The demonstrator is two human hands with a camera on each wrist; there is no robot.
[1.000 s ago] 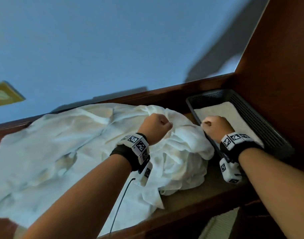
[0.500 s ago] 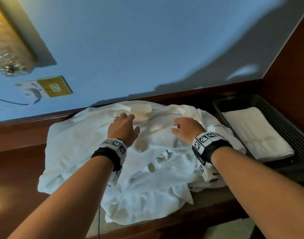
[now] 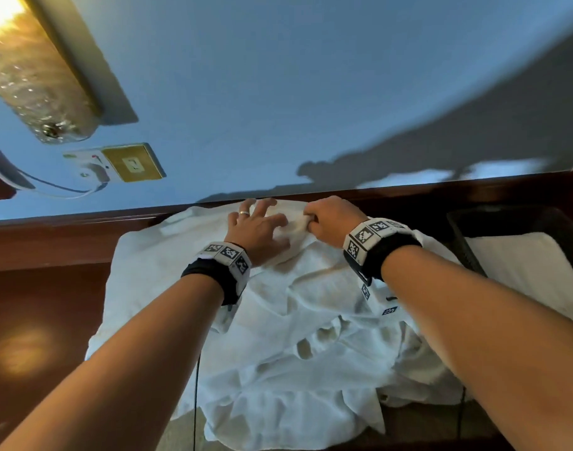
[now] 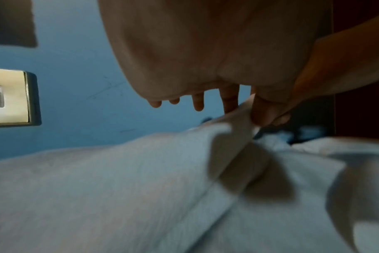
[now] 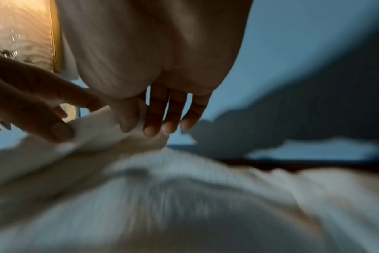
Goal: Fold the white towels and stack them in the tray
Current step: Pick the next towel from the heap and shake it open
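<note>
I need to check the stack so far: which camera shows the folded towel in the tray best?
The head view: the folded towel lies flat inside the black tray at the right edge, partly cut off. Neither wrist view clearly shows it; both show only blurred loose white cloth and fingers.

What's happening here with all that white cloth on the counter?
A person is sorting a rumpled pile of white towels on a wooden counter, to fold them. The right hand pinches an edge of cloth at the far side of the pile, and the left hand rests on the cloth beside it, fingers spread. One folded towel already lies in the dark tray to the right. The pile itself is still unfolded.
</note>
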